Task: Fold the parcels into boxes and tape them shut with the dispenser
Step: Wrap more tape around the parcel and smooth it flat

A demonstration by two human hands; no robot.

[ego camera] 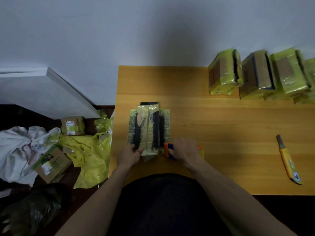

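Yellow-taped flattened cardboard parcel point(149, 129) is lying lengthwise away from the person on the wooden surface point(221, 133). Left hand point(130, 155) fingers are pinching its near end; right hand point(185, 149) is curling around the orange-and-blue tape dispenser point(168, 149), just beside the parcel's near right corner.

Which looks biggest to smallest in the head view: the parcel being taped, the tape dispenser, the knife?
1. Parcel being taped, clearly largest.
2. Knife, long but thin.
3. Tape dispenser, though the right hand covers much of it, so its full size is unsure.
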